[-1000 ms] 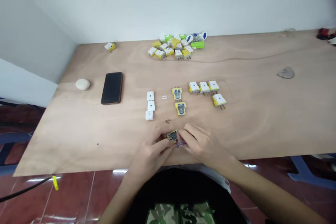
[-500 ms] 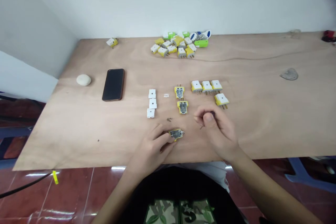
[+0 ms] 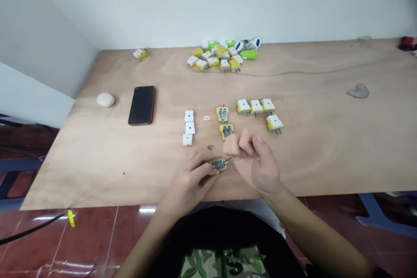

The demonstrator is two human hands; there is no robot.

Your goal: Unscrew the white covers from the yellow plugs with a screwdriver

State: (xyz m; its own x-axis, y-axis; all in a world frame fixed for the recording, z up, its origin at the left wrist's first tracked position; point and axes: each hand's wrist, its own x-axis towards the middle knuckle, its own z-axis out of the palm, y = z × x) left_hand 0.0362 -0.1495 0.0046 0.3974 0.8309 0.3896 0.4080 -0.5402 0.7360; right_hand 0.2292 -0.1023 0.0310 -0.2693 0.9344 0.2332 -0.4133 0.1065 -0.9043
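My left hand (image 3: 192,176) is closed on an opened yellow plug half (image 3: 217,165) near the table's front edge, its grey inside facing up. From the right, my right hand (image 3: 257,163) grips a small screwdriver (image 3: 229,159); its handle is hidden in the fist. The thin shaft reaches the right end of the plug half; whether it touches a screw is too small to tell. Just above lie several tiny screws (image 3: 210,147). Two more open yellow plug halves (image 3: 222,114) lie beyond, the nearer one partly covered by my right hand.
White plug covers (image 3: 189,128) form a column on the left, beside small white strips (image 3: 206,117). Closed white-and-yellow plugs (image 3: 256,106) sit at right. A mixed plug pile (image 3: 216,56) lies by the wall. A phone (image 3: 142,105) and a white egg-shaped object (image 3: 106,100) are farther left.
My right hand has moved left and turned, bringing the screwdriver's shaft to the plug half. My left hand keeps its hold on the plug half in nearly the same spot.
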